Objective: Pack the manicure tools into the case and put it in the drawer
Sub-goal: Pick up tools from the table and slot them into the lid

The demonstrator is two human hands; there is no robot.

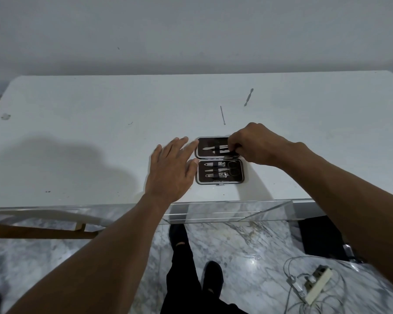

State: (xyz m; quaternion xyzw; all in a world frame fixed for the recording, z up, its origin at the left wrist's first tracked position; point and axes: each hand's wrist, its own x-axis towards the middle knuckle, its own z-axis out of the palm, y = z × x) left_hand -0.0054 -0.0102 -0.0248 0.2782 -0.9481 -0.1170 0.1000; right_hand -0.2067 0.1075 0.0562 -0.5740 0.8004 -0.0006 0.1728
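Note:
A small dark manicure case (220,179) lies open on the white table (89,123), with several metal tools strapped inside both halves. My left hand (171,168) rests flat with fingers spread, its fingertips touching the case's left edge. My right hand (253,143) has its fingers pinched over the right end of the upper half, on a tool (221,151) lying there. Two loose tools lie beyond the case: a thin metal pick (222,114) and a grey cuticle pusher (249,97).
A clear acrylic drawer (232,211) stands pulled out under the table's front edge, below the case. On the marble floor lie a power strip with cables (313,286) and a black object (320,236). My legs in dark clothing are below.

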